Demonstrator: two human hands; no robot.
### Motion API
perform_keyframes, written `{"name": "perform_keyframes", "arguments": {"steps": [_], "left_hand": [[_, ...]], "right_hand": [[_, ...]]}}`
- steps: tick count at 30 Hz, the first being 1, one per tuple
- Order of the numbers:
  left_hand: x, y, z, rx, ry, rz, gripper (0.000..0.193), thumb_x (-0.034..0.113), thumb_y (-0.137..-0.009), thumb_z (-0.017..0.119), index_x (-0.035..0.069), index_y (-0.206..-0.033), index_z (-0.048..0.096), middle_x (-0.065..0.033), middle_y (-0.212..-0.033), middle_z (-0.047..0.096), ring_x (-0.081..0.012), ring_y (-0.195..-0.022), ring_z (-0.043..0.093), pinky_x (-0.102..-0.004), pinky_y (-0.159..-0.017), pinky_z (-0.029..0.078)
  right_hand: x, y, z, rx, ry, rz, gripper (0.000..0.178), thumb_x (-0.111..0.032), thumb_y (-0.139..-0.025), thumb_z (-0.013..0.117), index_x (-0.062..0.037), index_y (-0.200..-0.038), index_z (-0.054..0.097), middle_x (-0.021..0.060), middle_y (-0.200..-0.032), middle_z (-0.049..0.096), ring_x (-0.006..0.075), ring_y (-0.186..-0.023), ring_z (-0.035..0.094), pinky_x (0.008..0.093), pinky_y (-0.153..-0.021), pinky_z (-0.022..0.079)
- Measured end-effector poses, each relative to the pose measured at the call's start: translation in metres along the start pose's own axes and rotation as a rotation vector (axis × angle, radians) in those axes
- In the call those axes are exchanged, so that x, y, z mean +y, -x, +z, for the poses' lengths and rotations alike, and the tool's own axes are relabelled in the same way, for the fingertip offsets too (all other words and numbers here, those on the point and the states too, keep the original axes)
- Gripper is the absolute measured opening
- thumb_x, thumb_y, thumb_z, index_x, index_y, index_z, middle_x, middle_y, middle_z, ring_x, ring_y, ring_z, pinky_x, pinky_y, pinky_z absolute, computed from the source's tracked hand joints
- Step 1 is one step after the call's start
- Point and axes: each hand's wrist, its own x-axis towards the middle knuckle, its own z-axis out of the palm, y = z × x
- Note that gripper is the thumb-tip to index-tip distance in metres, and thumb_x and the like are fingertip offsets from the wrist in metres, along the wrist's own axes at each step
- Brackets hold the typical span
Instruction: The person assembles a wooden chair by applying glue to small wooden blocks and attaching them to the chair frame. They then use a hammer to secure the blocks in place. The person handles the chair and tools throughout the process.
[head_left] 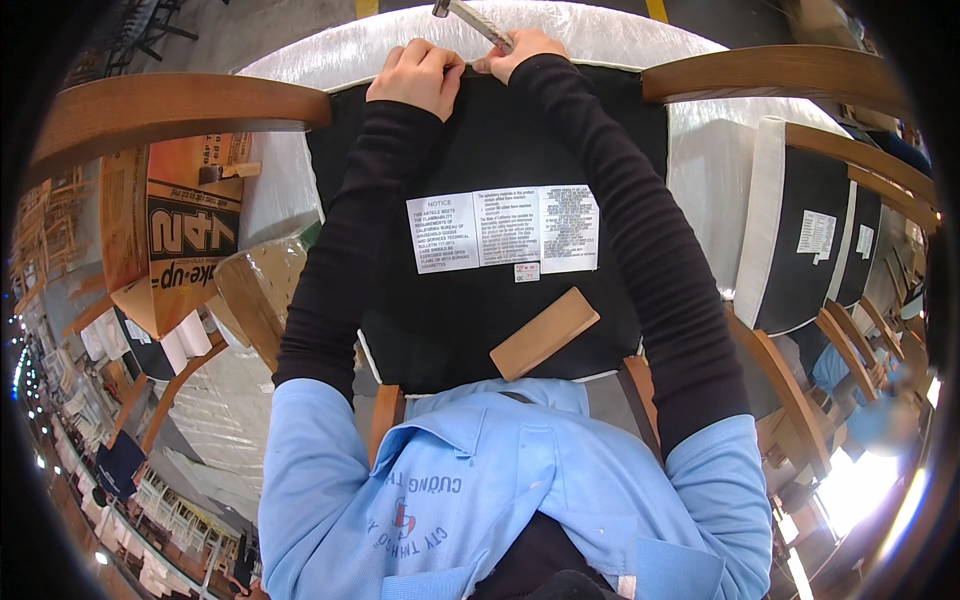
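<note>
Before me lies an upturned chair seat, its underside covered in black cloth (420, 325). At its far edge, my left hand (418, 78) is closed, fingers curled and thumb tip at the cloth's border; what it pinches is hidden. Close beside it, my right hand (522, 52) grips a hammer (478, 22) by its pale handle, the dark head pointing away to the left. Its thumb and forefinger also reach the seat edge. White printed labels (505, 232) are fixed mid-seat. Nearer me, a flat brown rectangular piece (545, 333) rests slantwise on the cloth.
Wooden chair legs (200, 105) flank the seat, another leg (780, 75) being on the right. Plastic-wrapped padding (280, 65) supports it. An orange cardboard box (185, 230) stands at left. More upturned chairs (810, 190) line the right, with a blurred person (880, 425) beyond.
</note>
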Motion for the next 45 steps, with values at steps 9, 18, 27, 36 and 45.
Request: {"name": "perform_keyframes", "arguments": {"steps": [9,18,27,36,45], "left_hand": [[0.003,-0.001,0.001,-0.034,-0.045,0.067,0.012,0.023,-0.080,0.074,0.013,-0.086,0.071,-0.0012,-0.091,0.066,-0.0230,-0.086,0.067,-0.0341,-0.070,0.057],[0.000,0.000,0.004,0.023,-0.050,0.137,0.012,0.020,-0.078,0.075,0.012,-0.087,0.071,-0.0017,-0.091,0.066,-0.0226,-0.085,0.067,-0.0334,-0.069,0.057],[0.000,0.001,0.008,0.041,-0.027,0.117,0.011,0.018,-0.076,0.075,0.012,-0.084,0.070,-0.0024,-0.089,0.066,-0.0232,-0.082,0.067,-0.0330,-0.069,0.057],[-0.001,0.006,0.009,0.039,0.010,0.089,0.015,0.022,-0.078,0.076,0.014,-0.089,0.072,-0.0007,-0.092,0.068,-0.0232,-0.080,0.068,-0.0325,-0.068,0.056],[-0.030,0.038,0.001,0.107,-0.106,-0.080,0.065,0.058,-0.072,0.074,0.026,-0.127,0.063,-0.0003,-0.121,0.063,-0.0230,-0.114,0.055,-0.0488,-0.109,0.032]], "right_hand": [[0.003,0.000,0.005,0.051,-0.023,-0.033,0.036,-0.047,-0.071,0.080,-0.0137,-0.084,0.074,0.0066,-0.081,0.072,0.0226,-0.076,0.069,0.0335,-0.077,0.054],[0.004,-0.001,0.005,0.070,-0.018,-0.055,0.039,-0.049,-0.069,0.081,-0.0140,-0.084,0.074,0.0070,-0.081,0.072,0.0226,-0.075,0.070,0.0336,-0.076,0.054],[0.003,-0.001,0.003,0.056,-0.015,-0.058,0.038,-0.048,-0.069,0.082,-0.0135,-0.082,0.074,0.0065,-0.078,0.072,0.0217,-0.073,0.069,0.0329,-0.075,0.054],[0.006,-0.001,0.006,0.066,-0.042,-0.091,0.038,-0.048,-0.069,0.081,-0.0130,-0.082,0.074,0.0067,-0.078,0.071,0.0225,-0.073,0.069,0.0337,-0.074,0.053],[0.008,0.089,0.005,0.449,-0.267,-0.392,0.028,-0.034,-0.092,0.063,-0.0067,-0.089,0.057,0.0169,-0.066,0.065,0.0373,-0.058,0.065,0.0451,-0.051,0.050]]}}
